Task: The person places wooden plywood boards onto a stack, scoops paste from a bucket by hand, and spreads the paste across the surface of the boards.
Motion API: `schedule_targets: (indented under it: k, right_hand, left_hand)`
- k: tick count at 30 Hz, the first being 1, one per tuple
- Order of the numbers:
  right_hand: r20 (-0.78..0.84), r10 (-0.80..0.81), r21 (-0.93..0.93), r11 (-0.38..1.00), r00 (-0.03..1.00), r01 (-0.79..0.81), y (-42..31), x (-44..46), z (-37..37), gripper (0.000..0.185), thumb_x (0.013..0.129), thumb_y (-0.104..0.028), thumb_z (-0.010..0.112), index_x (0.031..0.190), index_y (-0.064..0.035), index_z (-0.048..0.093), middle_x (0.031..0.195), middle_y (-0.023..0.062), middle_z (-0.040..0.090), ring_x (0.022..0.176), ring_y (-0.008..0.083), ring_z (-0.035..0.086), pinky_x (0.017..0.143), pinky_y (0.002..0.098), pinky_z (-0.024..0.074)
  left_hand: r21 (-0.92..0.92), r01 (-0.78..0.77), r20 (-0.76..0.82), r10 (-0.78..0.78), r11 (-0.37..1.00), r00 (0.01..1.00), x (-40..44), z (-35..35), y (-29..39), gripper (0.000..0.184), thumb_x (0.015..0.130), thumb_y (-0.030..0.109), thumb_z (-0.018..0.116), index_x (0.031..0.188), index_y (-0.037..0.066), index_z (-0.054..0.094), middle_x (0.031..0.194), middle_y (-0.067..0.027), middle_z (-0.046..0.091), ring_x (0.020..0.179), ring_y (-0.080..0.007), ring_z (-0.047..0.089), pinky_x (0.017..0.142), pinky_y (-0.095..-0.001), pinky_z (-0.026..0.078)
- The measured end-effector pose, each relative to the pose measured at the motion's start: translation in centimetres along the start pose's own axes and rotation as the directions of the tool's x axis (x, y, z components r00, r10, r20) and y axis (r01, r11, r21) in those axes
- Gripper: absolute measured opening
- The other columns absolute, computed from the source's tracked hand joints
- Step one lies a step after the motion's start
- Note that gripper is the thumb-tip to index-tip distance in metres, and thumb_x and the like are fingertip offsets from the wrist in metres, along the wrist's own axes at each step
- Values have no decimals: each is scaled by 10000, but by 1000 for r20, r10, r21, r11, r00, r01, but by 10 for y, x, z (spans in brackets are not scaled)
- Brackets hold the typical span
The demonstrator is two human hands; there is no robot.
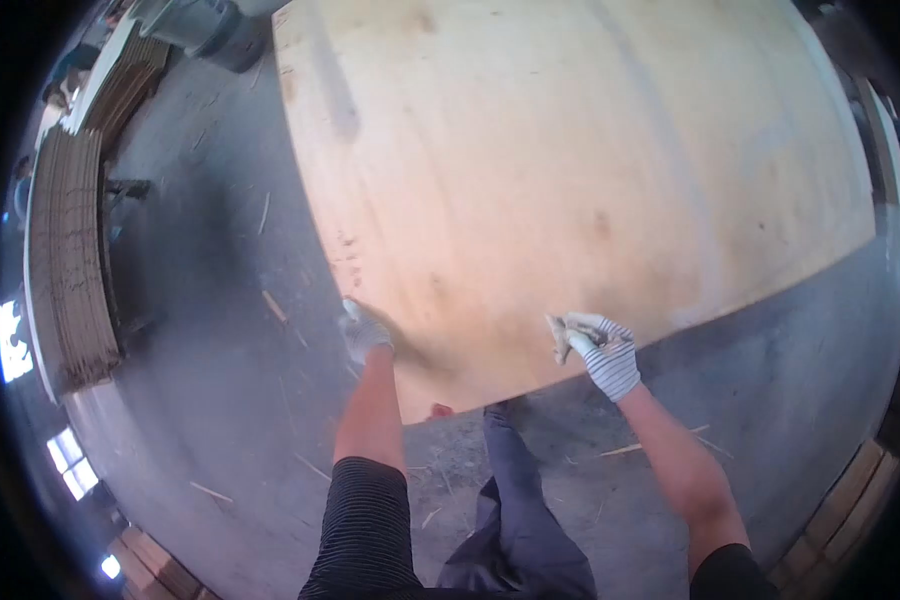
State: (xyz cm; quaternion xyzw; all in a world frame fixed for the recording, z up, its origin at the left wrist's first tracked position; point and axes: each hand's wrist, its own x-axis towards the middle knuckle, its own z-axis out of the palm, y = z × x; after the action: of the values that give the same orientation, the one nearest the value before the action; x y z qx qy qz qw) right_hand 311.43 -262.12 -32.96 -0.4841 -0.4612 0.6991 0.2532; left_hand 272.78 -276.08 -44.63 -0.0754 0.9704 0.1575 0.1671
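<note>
Your left hand [366,335] touched the board [530,190], its closure unclear; your right hand [602,358] pinched a small pale piece [558,338]. Weak left support might have let the board slip.

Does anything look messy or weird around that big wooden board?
Yes: pale scraps litter the floor, looking untidy. The board also has a reddish patch at its near edge, odd against the pale surface.

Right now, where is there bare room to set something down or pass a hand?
The wooden sheet is bare beyond the left hand and right hand. Floor lies open between the sheet's left edge and the board stack, apart from scattered wood scraps. The near edge is crowded: both hands, with legs below.
</note>
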Motion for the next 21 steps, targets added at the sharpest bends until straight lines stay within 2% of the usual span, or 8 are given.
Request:
schedule_targets:
  k: [5,9,11,12,13,15,18,21]
  right_hand:
    - [27,-106,-221,969,994,110,-64,138,129,287,1026,-76,717,1294,27,732,1123,144,798,968,206,770,855,386,652]
    - [339,-79,247,969,937,-8,-132,246,224,375,1033,-156,719,1355,35,708,1182,140,791,1018,247,773,926,455,640]
    - [328,-5,414,900,945,-139,-133,310,276,353,1017,-126,712,1323,50,728,1170,137,796,1014,259,778,905,427,645]
    - [258,-97,-3,995,961,101,-106,353,313,318,1010,-135,710,1277,30,756,1133,129,804,1002,250,782,910,406,639]
    - [234,-216,-425,854,948,300,-80,400,330,287,1003,-145,707,1231,10,784,1097,120,812,990,242,785,914,385,633]
    - [445,-375,-741,356,814,569,-75,463,368,235,953,-118,723,1152,-36,817,1083,120,824,985,236,793,897,354,626]
    - [459,66,-784,499,886,369,-81,421,409,206,964,-13,724,1156,26,785,1077,119,818,1007,196,764,888,304,621]
    - [738,-115,-635,213,665,742,-33,362,362,222,939,-109,740,1144,-61,810,1096,130,820,939,249,791,843,358,630]
  left_hand:
    - [50,-70,111,64,996,992,15,1,10,943,1099,734,202,1238,-24,746,1140,-262,775,1127,-466,712,1000,-532,525]
    - [-56,-7,200,18,998,980,23,7,21,854,1118,673,200,1176,23,751,1044,-224,786,1044,-455,726,923,-532,556]
    - [-98,22,239,2,995,971,23,-4,27,835,1121,659,203,1140,31,752,1031,-216,782,1031,-451,726,918,-535,554]
    - [-126,33,256,1,991,967,36,-12,21,826,1122,652,204,1122,36,753,1024,-213,781,1024,-449,726,915,-537,553]
    - [-117,35,276,-1,993,961,39,-11,19,808,1127,638,213,1137,36,753,1047,-209,783,1038,-449,724,929,-531,552]
    - [-84,22,315,5,996,949,54,-20,3,774,1138,610,232,1169,37,752,1092,-202,787,1066,-447,720,955,-518,551]
    - [-97,-56,247,78,994,966,58,-7,-11,649,1150,523,313,1073,35,735,1112,-203,752,1086,-428,701,962,-519,540]
    - [-152,-98,242,133,984,961,58,-9,-15,591,1153,473,340,1099,25,721,1153,-214,735,1127,-431,687,986,-525,531]
